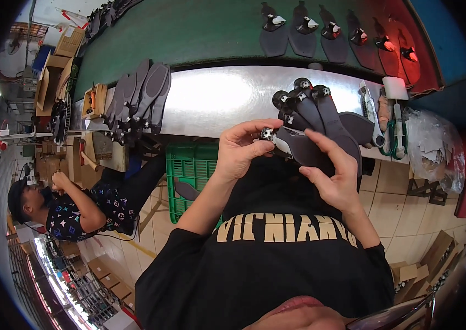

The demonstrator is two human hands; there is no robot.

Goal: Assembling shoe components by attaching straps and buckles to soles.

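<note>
Between my hands, in front of my chest, I hold a dark grey shoe sole (305, 148) tilted over the bench's near edge. My left hand (244, 147) pinches its left end, where a small glossy black piece with a pale patterned face (267, 133) shows. A light strip lies along the sole beside it. At the other end, my right hand (333, 175) has thumb and forefinger curled round the sole's edges. Just beyond lies a fanned pile of similar soles (321, 113), several with glossy black knobs at their far ends.
Another sole pile (142, 93) lies left on the metal bench (205, 99). Behind runs a green belt (189, 33) bearing a row of soles (303, 41). At right are scissors (392, 137) and a plastic bag (435, 146); a green crate (189, 165) and another person (79, 212) are at left.
</note>
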